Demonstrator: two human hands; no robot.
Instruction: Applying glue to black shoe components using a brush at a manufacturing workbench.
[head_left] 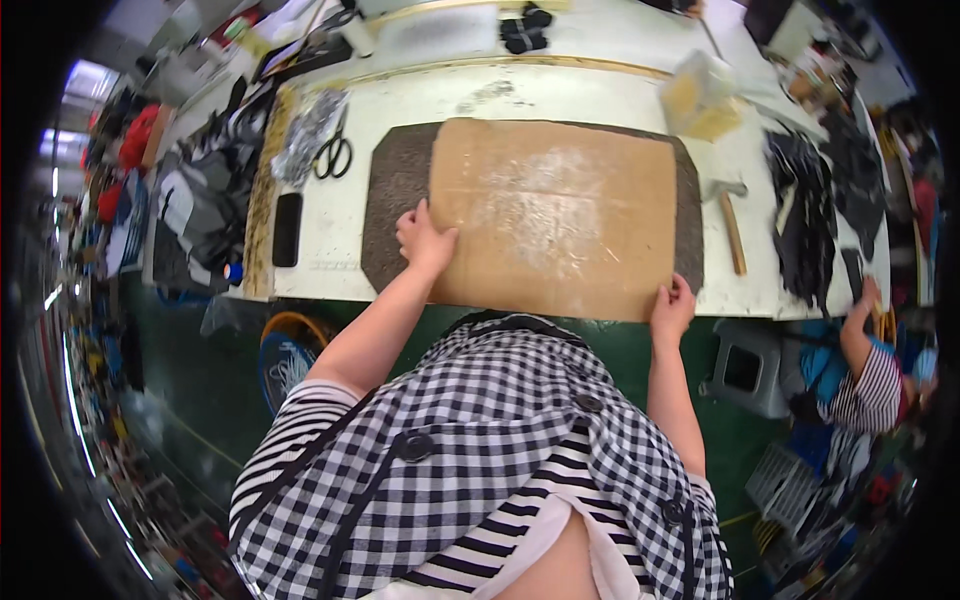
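A brown cardboard sheet (620, 215) lies over a dark, rough board (392, 215) with cut corners on the white worktable. Shiny, pale scuffed patches mark the middle of the cardboard, and its front edge reaches the table's front. My left hand (428, 245) grips the sheet's left edge, fingers curled at the border. At the front right corner my right hand (673, 308) pinches the cardboard between thumb and fingers. Parts of the fingertips are hidden at both edges.
Black-handled scissors (333, 157), a clear plastic bag (310, 130) and a black phone (287, 230) lie left. To the right are a hammer (733, 230), a clear container (697, 95) and black strips (803, 215). A co-worker's arm (858, 335) shows far right, near a grey stool (748, 368).
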